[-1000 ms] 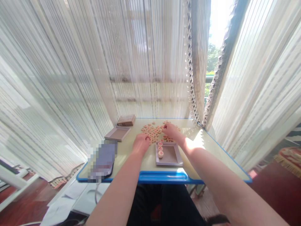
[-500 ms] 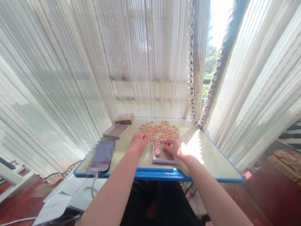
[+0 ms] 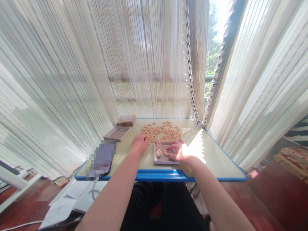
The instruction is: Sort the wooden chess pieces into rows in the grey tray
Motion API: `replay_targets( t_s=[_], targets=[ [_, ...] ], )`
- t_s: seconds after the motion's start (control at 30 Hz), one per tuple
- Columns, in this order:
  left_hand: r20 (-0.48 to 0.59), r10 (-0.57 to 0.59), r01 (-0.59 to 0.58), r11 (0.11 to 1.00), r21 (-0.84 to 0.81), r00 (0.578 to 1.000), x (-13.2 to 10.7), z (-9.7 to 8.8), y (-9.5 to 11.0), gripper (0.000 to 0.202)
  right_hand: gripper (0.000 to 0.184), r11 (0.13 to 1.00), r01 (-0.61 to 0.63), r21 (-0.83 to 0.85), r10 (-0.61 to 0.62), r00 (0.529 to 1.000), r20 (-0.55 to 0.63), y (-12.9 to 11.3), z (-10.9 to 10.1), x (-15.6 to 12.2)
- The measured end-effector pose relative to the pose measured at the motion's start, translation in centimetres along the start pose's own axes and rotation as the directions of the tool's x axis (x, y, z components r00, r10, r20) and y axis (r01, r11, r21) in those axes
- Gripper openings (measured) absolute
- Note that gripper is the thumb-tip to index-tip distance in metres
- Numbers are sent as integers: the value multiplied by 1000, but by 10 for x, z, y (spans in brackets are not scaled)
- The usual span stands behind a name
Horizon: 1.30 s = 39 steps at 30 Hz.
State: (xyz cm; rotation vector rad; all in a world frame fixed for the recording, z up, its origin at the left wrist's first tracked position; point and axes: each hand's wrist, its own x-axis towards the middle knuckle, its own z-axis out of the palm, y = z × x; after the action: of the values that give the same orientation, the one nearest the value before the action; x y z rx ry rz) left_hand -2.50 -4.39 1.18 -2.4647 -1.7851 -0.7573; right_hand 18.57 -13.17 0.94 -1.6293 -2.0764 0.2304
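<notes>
Right hand (image 3: 178,150) over shallow, greyish-lilac rectangular tray (image 3: 166,162), fingertips at one round, cream, red-marked disc (image 3: 166,153), grasped or released unclear; left of them, short column of discs (image 3: 158,148) already inside; larger loose pile (image 3: 150,130) still outside, beyond; left hand (image 3: 139,143) curled beside it, contents hidden.

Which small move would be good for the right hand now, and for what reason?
Perhaps the right hand should slide the round piece at its fingertips leftward, toward the line of pieces: both are inside the shallow box, with a gap between them.
</notes>
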Motion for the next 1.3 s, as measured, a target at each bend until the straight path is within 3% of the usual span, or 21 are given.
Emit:
replay_targets(
  t_s=[0.33,0.47,0.77,0.87,0.97,1.3],
  targets=[
    [-2,18,-18,1000,7,1000,-1,1,-1,26,16,994,87,65,-90,995,40,-9,-6,-6],
    [0,23,-23,1000,6,1000,-1,0,0,27,17,994,67,90,-69,997,21,-12,-4,-4],
    [-22,-2,1,999,-39,1000,2,2,0,25,22,978,-17,206,-4,995,100,-10,-5,-6],
    [-36,-1,-1,998,-60,999,2,2,0,24,12,986,-45,163,36,998,60,-10,-3,-5],
    [-36,-2,0,998,-57,999,1,2,-1,24,8,992,-21,121,16,999,42,-10,0,-5],
    [-26,31,-32,999,-38,999,1,1,1,26,10,977,-38,209,15,994,111,-20,-7,-8]
  ],
)
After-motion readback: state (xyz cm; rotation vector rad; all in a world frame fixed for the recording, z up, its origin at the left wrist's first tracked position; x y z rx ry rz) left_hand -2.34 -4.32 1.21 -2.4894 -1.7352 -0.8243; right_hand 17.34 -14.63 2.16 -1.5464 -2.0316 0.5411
